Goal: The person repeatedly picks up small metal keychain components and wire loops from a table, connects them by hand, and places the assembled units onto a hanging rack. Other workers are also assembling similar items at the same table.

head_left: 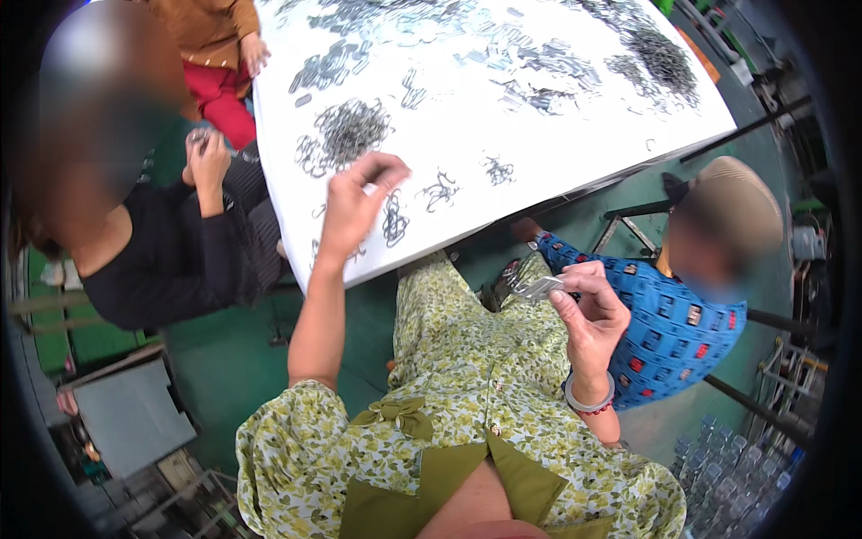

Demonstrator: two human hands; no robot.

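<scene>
My left hand (359, 202) is raised over the near left part of the white table (503, 135). Its thumb and fingers are bent together in a pinch, and anything between the tips is too small to make out. Closest to it are a small cluster of dark wire-like loops (394, 221) and a larger heap of the same dark pieces (352, 128). My right hand (593, 319) is held off the table edge, above my lap. Between its thumb and fingers it grips a small stack of shiny flat metal pieces (541, 287).
Two more small clusters (440, 191) (497, 171) lie near the table's front edge. Metal strips (548, 76) and a dark heap (664, 67) are farther back. People sit close by: a black sleeve (171, 269) at left, a blue patterned sleeve (646, 314) at right.
</scene>
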